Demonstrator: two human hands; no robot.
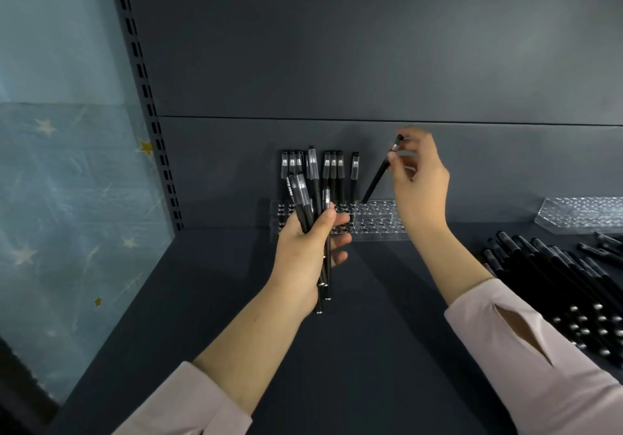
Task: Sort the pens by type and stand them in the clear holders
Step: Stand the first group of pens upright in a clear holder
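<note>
A clear holder with rows of holes stands against the back panel of a dark shelf. Several black pens with clear caps stand upright in its left part. My left hand grips a bunch of black pens in front of the holder. My right hand pinches the top of a single black pen, which is tilted, its lower tip at a hole on the holder's top, right of the standing pens.
A pile of loose black pens lies on the shelf at the right. A second clear holder sits at the back right. A slotted upright and a starred blue panel bound the left side.
</note>
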